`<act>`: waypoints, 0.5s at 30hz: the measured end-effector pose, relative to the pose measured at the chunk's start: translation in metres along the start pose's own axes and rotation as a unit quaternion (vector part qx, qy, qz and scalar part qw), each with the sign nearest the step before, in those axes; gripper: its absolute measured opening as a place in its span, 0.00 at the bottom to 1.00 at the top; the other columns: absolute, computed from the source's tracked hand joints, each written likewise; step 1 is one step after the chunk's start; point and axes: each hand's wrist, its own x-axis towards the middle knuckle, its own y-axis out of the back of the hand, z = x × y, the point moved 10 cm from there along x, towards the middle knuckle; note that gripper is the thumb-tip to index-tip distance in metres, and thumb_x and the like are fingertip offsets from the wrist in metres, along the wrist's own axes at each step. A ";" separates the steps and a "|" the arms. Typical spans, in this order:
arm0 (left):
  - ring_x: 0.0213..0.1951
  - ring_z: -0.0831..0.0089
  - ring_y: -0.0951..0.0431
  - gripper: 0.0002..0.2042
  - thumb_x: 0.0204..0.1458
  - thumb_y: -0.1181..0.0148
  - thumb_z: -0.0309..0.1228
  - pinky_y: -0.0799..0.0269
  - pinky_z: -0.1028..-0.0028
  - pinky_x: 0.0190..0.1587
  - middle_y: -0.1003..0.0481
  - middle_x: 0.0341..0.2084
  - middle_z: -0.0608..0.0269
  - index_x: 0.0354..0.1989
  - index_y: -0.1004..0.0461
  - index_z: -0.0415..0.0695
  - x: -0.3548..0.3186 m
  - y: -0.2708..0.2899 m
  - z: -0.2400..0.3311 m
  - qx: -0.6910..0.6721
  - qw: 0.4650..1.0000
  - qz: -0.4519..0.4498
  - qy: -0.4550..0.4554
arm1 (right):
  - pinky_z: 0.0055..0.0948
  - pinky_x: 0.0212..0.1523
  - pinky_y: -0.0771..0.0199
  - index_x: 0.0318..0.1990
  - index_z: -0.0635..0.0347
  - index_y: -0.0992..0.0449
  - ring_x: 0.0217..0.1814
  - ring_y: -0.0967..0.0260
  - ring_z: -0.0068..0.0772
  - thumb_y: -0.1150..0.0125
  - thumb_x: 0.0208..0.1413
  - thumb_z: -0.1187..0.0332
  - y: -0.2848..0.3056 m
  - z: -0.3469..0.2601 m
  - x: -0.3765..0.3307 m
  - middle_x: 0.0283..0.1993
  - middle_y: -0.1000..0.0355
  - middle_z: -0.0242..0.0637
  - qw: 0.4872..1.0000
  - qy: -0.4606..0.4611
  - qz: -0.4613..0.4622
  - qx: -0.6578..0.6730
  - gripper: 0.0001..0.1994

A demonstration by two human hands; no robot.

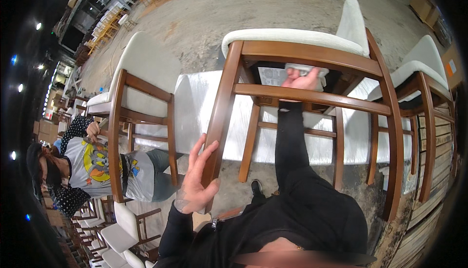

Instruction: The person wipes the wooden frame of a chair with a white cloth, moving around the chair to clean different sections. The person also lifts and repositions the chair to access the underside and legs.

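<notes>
A brown wooden chair [312, 56] with a white upholstered seat and backrest stands raised right in front of me. My left hand [196, 182] grips its left leg from the outer side, thumb and fingers against the wood. Between the seat rail and the lower crossbar, my right hand [304, 80] reaches in under the seat. Its fingers are closed on a white cloth [321, 73], pressed up near the underside. A white printed sheet [271, 76] shows beside that hand on the dark underside. The seat rail hides part of the cloth.
The chair stands over a surface covered in shiny plastic [197, 87]. Similar chairs stand to its left [141, 78] and right [424, 73]. A co-worker [105, 165] is by the left chair. Wooden slats [434, 170] lie at right; more chairs [119, 226] are at lower left.
</notes>
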 end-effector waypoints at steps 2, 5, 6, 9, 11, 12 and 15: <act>0.75 0.52 0.54 0.42 0.38 0.43 0.23 0.55 0.56 0.74 0.53 0.74 0.48 0.71 0.40 0.44 0.001 0.000 -0.002 0.002 1.000 -0.003 0.017 | 0.22 0.17 0.33 0.46 0.60 0.33 0.17 0.38 0.22 0.55 0.70 0.51 -0.001 0.058 -0.037 0.30 0.34 0.30 0.989 -0.119 -0.031 -0.087 0.19; 0.75 0.52 0.54 0.42 0.38 0.41 0.21 0.55 0.56 0.74 0.54 0.74 0.49 0.71 0.41 0.44 0.003 -0.002 -0.003 -0.023 0.999 -0.019 0.011 | 0.27 0.17 0.35 0.40 0.58 0.32 0.16 0.38 0.24 0.52 0.69 0.43 0.014 0.122 -0.069 0.23 0.37 0.28 0.977 -0.123 -0.077 -0.157 0.24; 0.75 0.52 0.54 0.42 0.38 0.41 0.21 0.55 0.57 0.74 0.54 0.74 0.49 0.71 0.41 0.44 0.002 -0.001 -0.005 -0.029 0.999 -0.017 0.017 | 0.28 0.17 0.36 0.37 0.57 0.30 0.17 0.38 0.23 0.52 0.68 0.42 0.025 0.135 -0.060 0.21 0.38 0.27 0.962 -0.098 -0.101 -0.234 0.24; 0.75 0.49 0.55 0.42 0.41 0.44 0.24 0.54 0.55 0.74 0.58 0.75 0.49 0.72 0.43 0.50 -0.002 0.000 -0.006 -0.071 0.997 -0.019 -0.014 | 0.31 0.26 0.32 0.35 0.58 0.29 0.28 0.30 0.26 0.53 0.69 0.43 0.048 0.173 -0.048 0.26 0.30 0.34 0.883 -0.023 -0.252 -0.395 0.25; 0.76 0.48 0.56 0.42 0.42 0.45 0.25 0.53 0.54 0.74 0.59 0.75 0.49 0.73 0.45 0.51 -0.004 -0.001 -0.008 -0.082 0.996 -0.016 -0.030 | 0.43 0.45 0.33 0.46 0.65 0.29 0.45 0.29 0.41 0.52 0.68 0.50 0.045 0.175 -0.042 0.42 0.27 0.48 0.770 0.082 -0.350 -0.527 0.22; 0.76 0.48 0.57 0.43 0.42 0.45 0.25 0.53 0.53 0.74 0.60 0.75 0.49 0.74 0.46 0.52 -0.005 -0.001 -0.009 -0.085 0.996 -0.014 -0.040 | 0.50 0.57 0.40 0.53 0.68 0.31 0.56 0.34 0.50 0.51 0.67 0.55 0.042 0.177 -0.046 0.52 0.30 0.55 0.690 0.109 -0.413 -0.585 0.22; 0.75 0.46 0.55 0.44 0.42 0.46 0.24 0.46 0.55 0.72 0.61 0.74 0.48 0.75 0.50 0.55 -0.009 -0.004 -0.010 -0.114 0.991 -0.010 -0.064 | 0.49 0.64 0.37 0.57 0.66 0.29 0.61 0.33 0.49 0.48 0.64 0.60 0.031 0.144 -0.026 0.58 0.30 0.53 0.753 0.037 -0.403 -0.519 0.20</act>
